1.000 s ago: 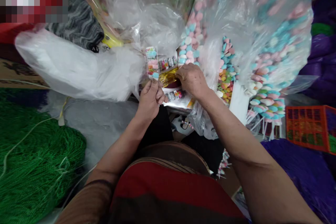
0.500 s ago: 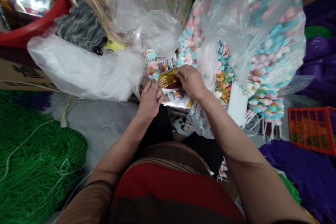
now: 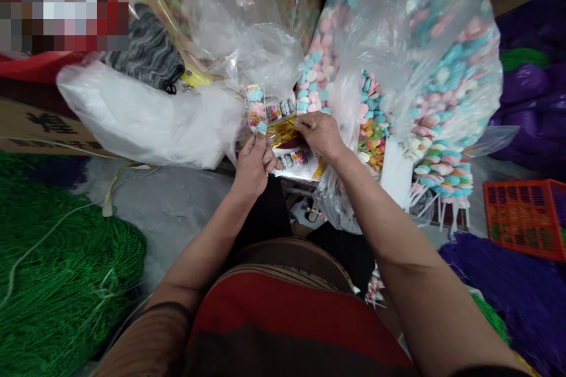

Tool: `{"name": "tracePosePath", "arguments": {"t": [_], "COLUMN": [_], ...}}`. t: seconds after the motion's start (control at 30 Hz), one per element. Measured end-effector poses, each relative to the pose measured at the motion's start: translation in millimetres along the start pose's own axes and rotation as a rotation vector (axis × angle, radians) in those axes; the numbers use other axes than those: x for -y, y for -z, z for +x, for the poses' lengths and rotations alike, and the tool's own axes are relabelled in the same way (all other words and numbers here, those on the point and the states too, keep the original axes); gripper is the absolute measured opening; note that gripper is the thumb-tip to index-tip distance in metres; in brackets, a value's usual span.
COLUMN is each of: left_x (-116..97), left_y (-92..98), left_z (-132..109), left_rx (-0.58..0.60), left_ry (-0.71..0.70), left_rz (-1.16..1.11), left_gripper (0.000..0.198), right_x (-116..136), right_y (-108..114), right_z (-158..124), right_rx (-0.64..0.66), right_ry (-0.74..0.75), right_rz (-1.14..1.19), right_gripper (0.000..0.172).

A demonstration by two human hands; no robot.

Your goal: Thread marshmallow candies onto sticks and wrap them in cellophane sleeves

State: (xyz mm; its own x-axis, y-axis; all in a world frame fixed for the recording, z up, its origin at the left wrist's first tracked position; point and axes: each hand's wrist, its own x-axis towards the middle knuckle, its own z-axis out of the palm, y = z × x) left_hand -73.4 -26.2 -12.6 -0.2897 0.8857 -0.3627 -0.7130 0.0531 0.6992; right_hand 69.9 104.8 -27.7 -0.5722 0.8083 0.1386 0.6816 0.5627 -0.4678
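Clear candy packet (image 3: 255,108), its lower end pinched in my left hand (image 3: 253,160) near the table edge (image 3: 300,181).
My right hand (image 3: 319,133) narrows beside the gold ties (image 3: 282,132), holding one or not I cannot tell; candy bags (image 3: 315,70) crowd beyond, open room between my forearms (image 3: 211,241).

Packet (image 3: 255,109) juts beyond left hand (image 3: 253,160). Strips (image 3: 282,132) lie between hands. Sweets bag (image 3: 325,41) beyond right hand (image 3: 320,134); crate (image 3: 522,215) well right. Cord heap (image 3: 66,247) well left of left hand.
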Motion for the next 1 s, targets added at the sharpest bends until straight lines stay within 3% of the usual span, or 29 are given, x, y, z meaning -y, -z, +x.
{"name": "tracePosePath", "arguments": {"t": [0.3, 0.43, 0.63, 0.8, 1.0], "left_x": [0, 0, -1, 9, 19], "left_y": [-0.9, -1.3, -6.2, -15.6, -23.5], "left_z": [-1, -1, -2, -7, -15], "left_rx": [0.015, 0.021, 0.034, 0.077, 0.140], "left_ry": [-0.022, -0.019, 0.031, 0.074, -0.015], "left_rz": [0.021, 0.049, 0.112, 0.186, 0.341], "left_gripper": [0.033, 0.034, 0.038, 0.031, 0.025], "right_x": [6, 12, 41, 66, 66], "right_y": [-3, 4, 22, 26, 24], "right_z": [2, -2, -34, -70, -82], "right_rx": [-0.059, -0.157, -0.296, -0.313, -0.263], "right_ry": [-0.108, -0.174, -0.223, -0.115, -0.056], "right_rz": [0.157, 0.321, 0.652, 0.473, 0.008], "right_gripper": [0.024, 0.021, 0.018, 0.013, 0.016]}}
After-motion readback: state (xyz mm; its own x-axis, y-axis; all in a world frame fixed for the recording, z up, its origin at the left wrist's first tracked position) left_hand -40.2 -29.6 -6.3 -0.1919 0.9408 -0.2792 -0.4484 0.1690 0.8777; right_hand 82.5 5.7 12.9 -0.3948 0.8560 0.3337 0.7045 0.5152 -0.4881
